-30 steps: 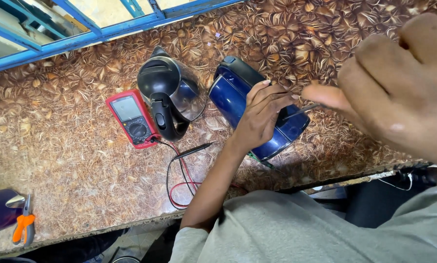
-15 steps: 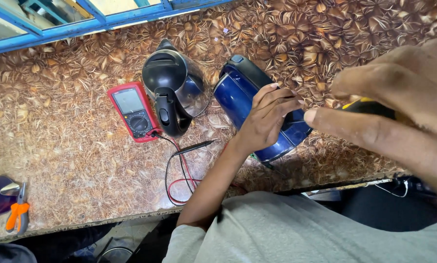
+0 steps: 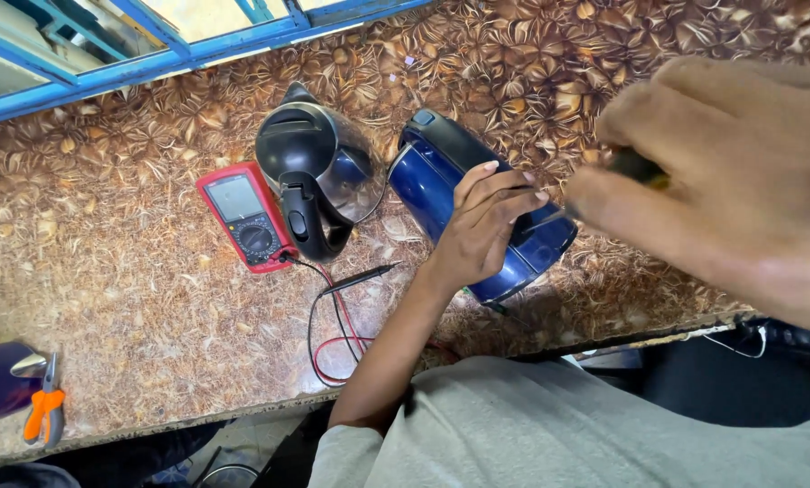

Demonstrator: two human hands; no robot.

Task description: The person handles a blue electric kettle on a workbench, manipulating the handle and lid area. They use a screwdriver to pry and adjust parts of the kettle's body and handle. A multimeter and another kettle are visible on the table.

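At the far left edge of the patterned worktop (image 3: 107, 298) lie orange-handled pliers (image 3: 43, 411) beside a dark blue object cut off by the frame. Further right sits a red multimeter (image 3: 247, 217), its black and red leads (image 3: 332, 334) looping toward the table's front edge. Just beside it stands a black and steel kettle (image 3: 310, 176), upright, handle toward the person.

Next comes the blue kettle (image 3: 450, 194), lying on its side near the front edge, glossy dark blue with a black lid end pointing up-left. The left hand (image 3: 482, 226) reaches up from the grey sleeve, forearm straight, palm pressed on the kettle's body, fingers curled over it and clamped on the shell.

At the right, close to the camera and blurred, the right hand (image 3: 739, 190) hangs over the kettle, fingers closed around a screwdriver (image 3: 594, 194) with a dark handle; its thin shaft slants down-left to the kettle just beside the left fingertips.

Against the picture 0.5 s ago, the right hand has shifted higher and leftward, and the shaft now shows clearly at the kettle. The left hand stays in its place on the shell, and the 2 kettles and the meter have not moved.
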